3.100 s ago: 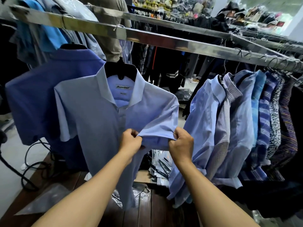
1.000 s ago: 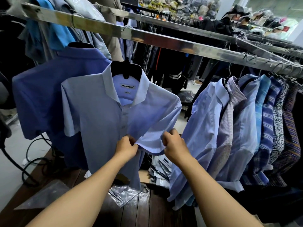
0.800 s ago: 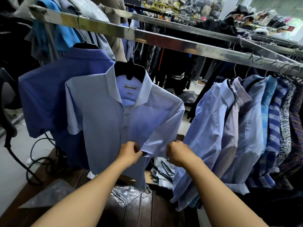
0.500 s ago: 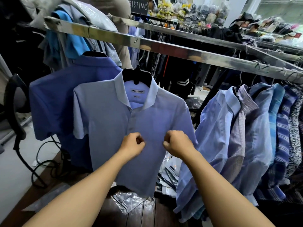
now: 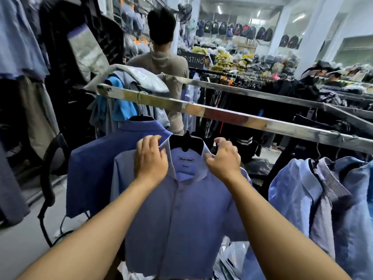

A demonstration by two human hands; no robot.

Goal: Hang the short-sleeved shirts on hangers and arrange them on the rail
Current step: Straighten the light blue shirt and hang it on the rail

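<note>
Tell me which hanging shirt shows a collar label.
The pale blue shirt held by left hand and right hand; the darker blue shirt behind and shirts at right show none.

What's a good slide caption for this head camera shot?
The left hand and right hand grip the collar of a light blue shirt on its black hanger below the steel rail.

I see a flat silver metal rail (image 5: pixel 232 116), glossy and mirror-bright, scuffed dull at its end. The pale blue short-sleeved shirt (image 5: pixel 181 219) is smooth matt cloth on a shiny black plastic hanger (image 5: pixel 186 142). Clear crinkled plastic bags (image 5: pixel 232 257) gleam.
</note>
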